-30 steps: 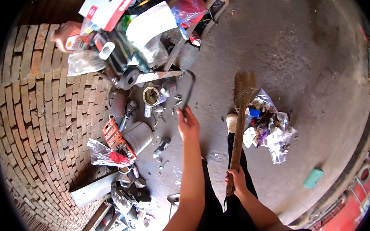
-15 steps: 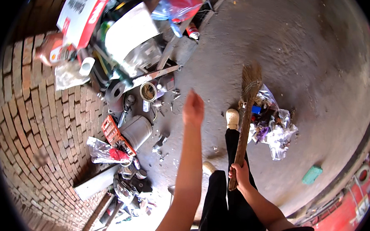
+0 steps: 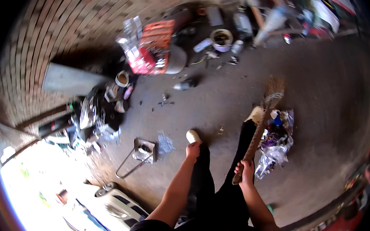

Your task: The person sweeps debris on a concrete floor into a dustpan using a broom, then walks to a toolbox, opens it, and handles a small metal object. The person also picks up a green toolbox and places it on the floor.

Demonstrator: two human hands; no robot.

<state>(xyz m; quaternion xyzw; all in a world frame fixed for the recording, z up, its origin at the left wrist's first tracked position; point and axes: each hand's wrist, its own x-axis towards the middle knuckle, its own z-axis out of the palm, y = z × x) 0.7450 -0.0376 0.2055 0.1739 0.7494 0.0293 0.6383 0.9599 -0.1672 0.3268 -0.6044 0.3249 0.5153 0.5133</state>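
Brown broom [image 3: 257,137] (bristles [image 3: 276,86] blurred); right hand [image 3: 246,172] partly hides handle [image 3: 250,151].

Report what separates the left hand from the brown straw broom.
In the head view, black-trousered legs and grey floor lie between the left hand and broom.

The head-mounted fisheye camera faces downward from above the left hand [image 3: 193,150] and right hand [image 3: 246,172], framing floor [image 3: 219,105] and brick wall [image 3: 67,28].

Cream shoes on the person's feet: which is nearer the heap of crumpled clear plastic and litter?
The right shoe, close to the heap, beside the long brown broom gripped in the right hand. The left shoe sits much farther left.
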